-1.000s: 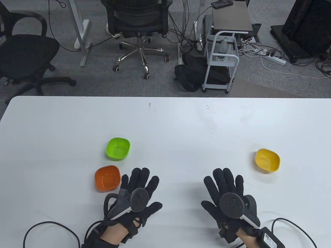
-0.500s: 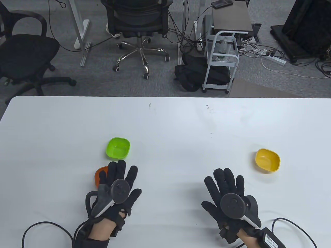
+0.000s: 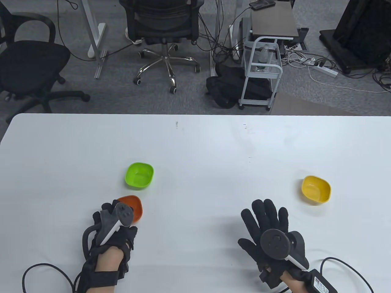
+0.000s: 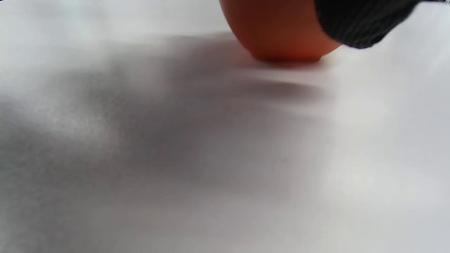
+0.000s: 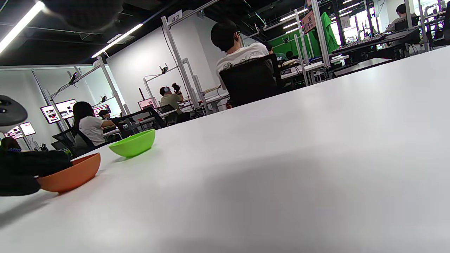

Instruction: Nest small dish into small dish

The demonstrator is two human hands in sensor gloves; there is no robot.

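Observation:
A small orange dish (image 3: 136, 208) sits on the white table (image 3: 195, 143) at the near left. My left hand (image 3: 113, 213) grips its near-left rim; a gloved finger (image 4: 358, 21) lies against the dish's outer wall (image 4: 277, 28). The dish's base rests on the table. The right wrist view shows the left hand (image 5: 21, 172) over the orange dish's rim (image 5: 70, 174). A small green dish (image 3: 139, 175) stands just beyond the orange one, also in the right wrist view (image 5: 133, 143). My right hand (image 3: 265, 219) lies flat on the table, fingers spread, holding nothing.
A small yellow dish (image 3: 316, 189) stands at the right, beyond my right hand. Glove cables (image 3: 45, 271) trail off the near edge. Office chairs and a cart stand on the floor past the table's far edge.
My left hand has moved left from beside the orange dish, passed over it, then curled down and taken hold of its near-left rim. The right hand has not moved.

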